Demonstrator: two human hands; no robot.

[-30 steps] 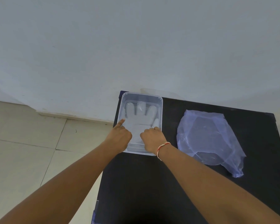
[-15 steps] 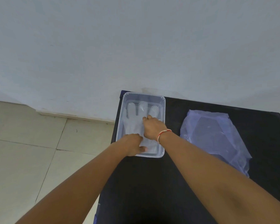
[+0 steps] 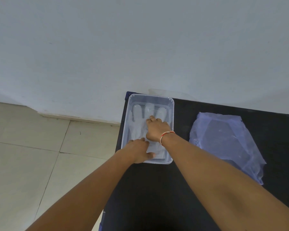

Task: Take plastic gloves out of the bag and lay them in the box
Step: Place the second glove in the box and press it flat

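A thin, milky, see-through plastic glove (image 3: 139, 129) lies flat in the clear box (image 3: 171, 112) at the far left corner of the black table (image 3: 157, 189), its fingers pointing toward the wall. The right hand (image 3: 157, 129), fingers curled, presses down on the glove's palm. The left hand (image 3: 138, 151) lies flat on its cuff end, gripping nothing. The crumpled bluish bag (image 3: 223, 142) lies to the right, apart from the box.

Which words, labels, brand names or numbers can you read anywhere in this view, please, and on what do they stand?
None: no readable text shows.
Clear box: no label visible.
Glove: plain.
Plastic bag: no print visible.
Black table and wall: unmarked.
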